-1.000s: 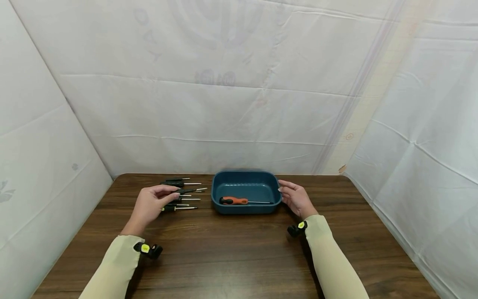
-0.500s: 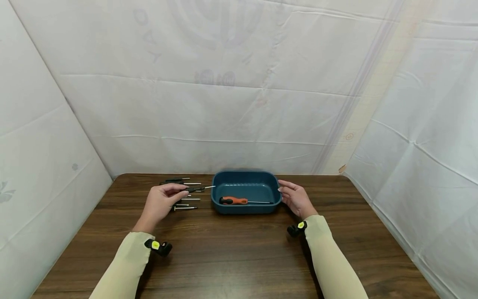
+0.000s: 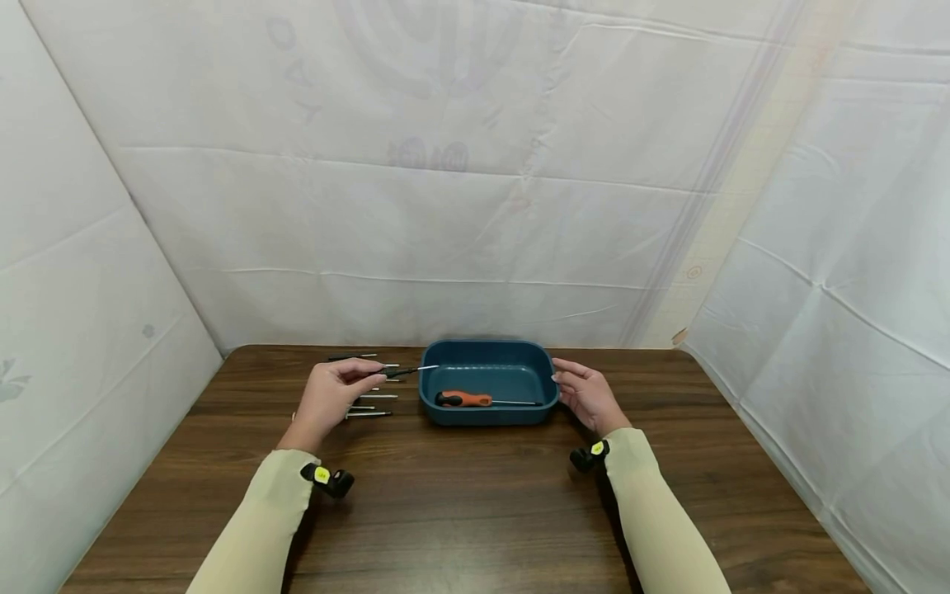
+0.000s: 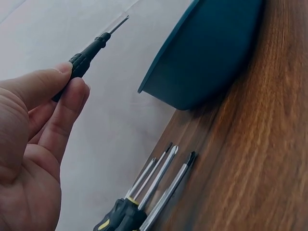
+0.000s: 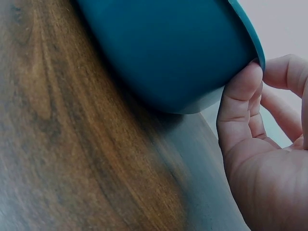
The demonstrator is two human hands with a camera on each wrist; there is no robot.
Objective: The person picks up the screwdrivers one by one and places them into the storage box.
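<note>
The left hand (image 3: 330,396) hides most of the black screwdrivers (image 3: 367,401) on the desk (image 3: 460,495), and their tips are too small to tell apart

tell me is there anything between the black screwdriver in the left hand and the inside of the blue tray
Nothing visible blocks it. The left hand pinches the black screwdriver above the table, its tip at the blue tray's left rim. Inside lies only an orange-handled screwdriver, toward the near wall. The right hand touches the tray's right rim.

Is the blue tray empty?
No, an orange-handled screwdriver lies inside the blue tray.
</note>
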